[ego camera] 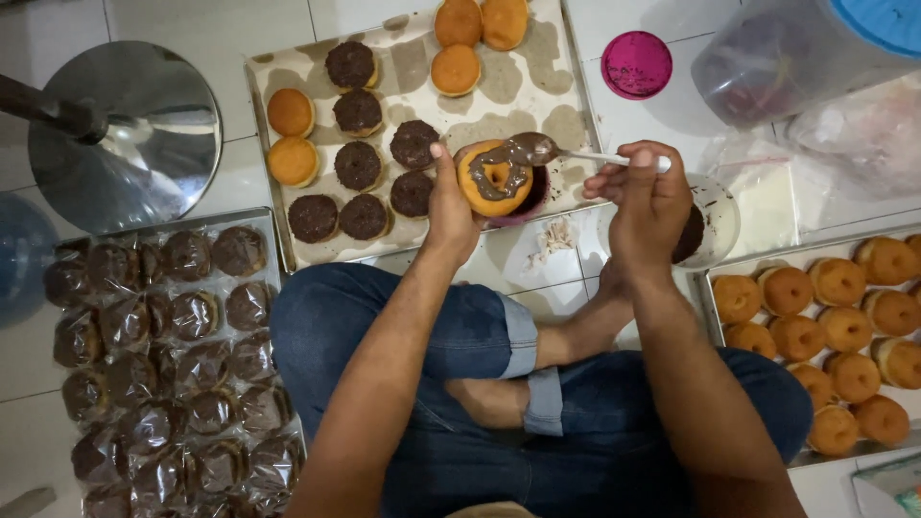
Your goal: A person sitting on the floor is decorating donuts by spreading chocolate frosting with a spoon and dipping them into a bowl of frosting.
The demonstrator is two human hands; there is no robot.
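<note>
My left hand [451, 206] holds a plain ring donut [494, 182] partly smeared with chocolate, above a small dark bowl [532, 197]. My right hand [645, 197] grips a white-handled spoon [552, 152] loaded with chocolate spread, its bowl resting on the donut's top edge. Just beyond the hands lies a paper-lined tray [547, 91] with several chocolate-sprinkled donuts [358, 165] and a few plain ones [291, 136]. I sit cross-legged in blue jeans on a white tiled floor.
A tray of plain donuts [844, 326] sits at my right. At my left, a tray of plastic-wrapped chocolate donuts [173, 355]. A round metal stand base [134, 134] at far left, a pink lid [637, 64], a clear plastic tub [796, 58] and a white container [715, 221] beside my right hand.
</note>
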